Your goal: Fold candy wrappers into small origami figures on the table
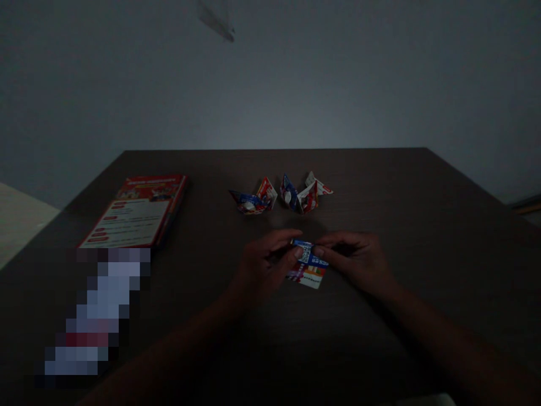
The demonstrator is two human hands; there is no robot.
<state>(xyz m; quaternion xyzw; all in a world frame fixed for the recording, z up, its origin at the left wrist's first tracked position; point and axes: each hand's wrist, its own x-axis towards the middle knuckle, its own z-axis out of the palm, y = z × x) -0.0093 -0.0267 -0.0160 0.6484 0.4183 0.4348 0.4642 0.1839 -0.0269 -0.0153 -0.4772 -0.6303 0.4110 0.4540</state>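
A small folded piece of printed paper (pixel 310 275), blue at the top with red, yellow and white below, is held between my two hands over the middle of the table. My left hand (pixel 266 262) pinches its left side, the thumb lying on the blue part. On the right side, my right hand (pixel 355 258) grips the paper's upper edge between thumb and fingers. Beyond my hands sit folded paper shapes with pointed tips: a blue and red one (pixel 253 200) on the left and a blue, red and white one (pixel 302 196) to its right.
A stack of red and white printed sheets (pixel 135 211) lies at the left of the dark table (pixel 380 186). Nearer, at the lower left, is a pixelated pale patch. A plain wall stands behind the table, and a pale object's edge shows at the bottom right.
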